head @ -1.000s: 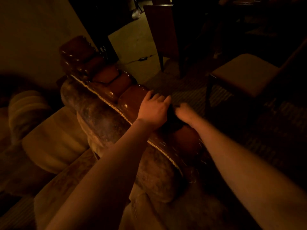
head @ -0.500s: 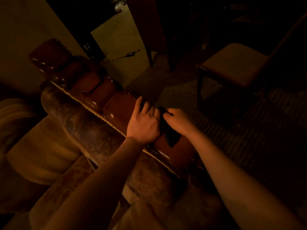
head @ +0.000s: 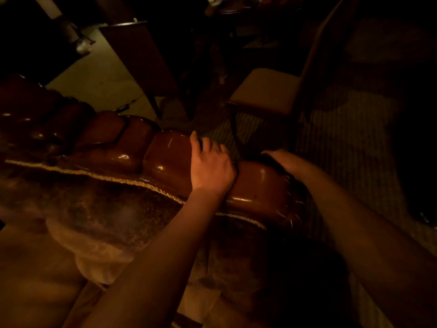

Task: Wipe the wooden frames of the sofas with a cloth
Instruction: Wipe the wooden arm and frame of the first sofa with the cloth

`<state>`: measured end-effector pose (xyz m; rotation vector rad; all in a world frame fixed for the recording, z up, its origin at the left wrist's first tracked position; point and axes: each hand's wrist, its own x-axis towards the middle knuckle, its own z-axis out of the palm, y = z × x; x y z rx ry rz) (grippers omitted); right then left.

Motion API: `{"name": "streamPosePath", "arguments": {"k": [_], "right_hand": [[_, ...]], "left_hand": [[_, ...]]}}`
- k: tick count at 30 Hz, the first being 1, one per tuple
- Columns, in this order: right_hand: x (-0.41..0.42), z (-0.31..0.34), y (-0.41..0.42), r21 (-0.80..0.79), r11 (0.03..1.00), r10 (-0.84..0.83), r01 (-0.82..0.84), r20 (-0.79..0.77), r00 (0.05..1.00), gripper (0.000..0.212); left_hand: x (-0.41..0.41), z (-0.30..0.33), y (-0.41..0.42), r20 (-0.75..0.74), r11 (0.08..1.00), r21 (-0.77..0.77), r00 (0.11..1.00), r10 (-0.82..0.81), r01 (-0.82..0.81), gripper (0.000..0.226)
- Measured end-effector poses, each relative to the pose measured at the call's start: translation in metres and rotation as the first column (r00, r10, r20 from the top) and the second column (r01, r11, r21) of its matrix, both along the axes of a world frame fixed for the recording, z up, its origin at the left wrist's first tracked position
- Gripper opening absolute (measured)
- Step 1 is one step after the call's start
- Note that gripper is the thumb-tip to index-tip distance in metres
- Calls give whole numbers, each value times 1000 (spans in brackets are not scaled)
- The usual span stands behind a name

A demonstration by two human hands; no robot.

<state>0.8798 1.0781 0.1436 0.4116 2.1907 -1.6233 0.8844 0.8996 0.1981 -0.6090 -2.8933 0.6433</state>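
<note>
The sofa's glossy carved wooden frame (head: pixel 257 183) runs along the top of the backrest from the far left to the middle right. My left hand (head: pixel 210 166) rests on top of it, fingers laid over its far edge. My right hand (head: pixel 283 159) reaches over the frame's right end and grips a dark cloth (head: pixel 280 171). Only a thin dark edge of the cloth shows between that hand and the wood. The right fingers are hidden behind the frame.
A rope trim (head: pixel 118 179) separates the wood from the mottled upholstered backrest (head: pixel 94 209). Tan seat cushions (head: pixel 35 268) lie below left. Behind the sofa stand a chair with a tan seat (head: pixel 264 91) and a dark wooden panel (head: pixel 142 58) on striped carpet (head: pixel 343 129).
My right hand has slid right with the cloth, from beside my left hand to the frame's right end and over its far side. My left hand stays on the frame.
</note>
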Motion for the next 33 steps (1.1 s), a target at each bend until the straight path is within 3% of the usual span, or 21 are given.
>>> {"name": "streamPosePath", "arguments": {"k": [3,6,8,10,15,20,23,24,26,28,29,31,33], "right_hand": [[12,-1,-4,102,978,-168,184,-142,975,25],[19,8,-24,352,913,-70,204,-359,931,27],[14,17,-46,529,832,53,167,-376,925,27],[2,29,-61,581,809,109,95,-307,945,26],[-13,33,-55,533,846,112,-9,-162,980,35],[16,29,-24,337,923,-141,187,-157,978,34],[35,19,-17,213,933,-228,291,-275,934,26],[40,16,-20,202,922,-246,329,-349,904,27],[51,6,-32,387,837,-154,386,-511,846,25],[67,-2,-57,610,657,14,442,-597,802,37],[77,-3,-71,638,589,54,495,-643,764,38],[88,-6,-87,596,554,59,582,-725,687,37],[88,-9,-82,531,605,21,593,-755,655,37]], "left_hand": [[0,-1,1,-17,1000,10,1000,-13,13,42],[-2,-2,2,-33,1000,9,999,-26,27,42],[-3,-3,2,-33,999,-12,999,-31,31,43],[-4,-4,3,-36,999,-40,999,-35,33,43],[-2,-4,0,-62,998,-43,997,-53,50,44],[-1,-5,0,-82,998,-14,994,-68,67,45],[-3,-11,1,-127,998,15,990,-65,67,44],[-5,-14,1,-148,998,26,987,-61,66,44],[-7,-17,2,-183,997,40,982,-53,61,43],[-6,-20,2,-217,997,31,974,-57,65,41],[-7,-21,2,-232,997,20,971,-64,70,39],[-6,-20,0,-247,996,27,966,-71,80,36],[-4,-20,-4,-272,988,87,957,-101,129,34]]}}
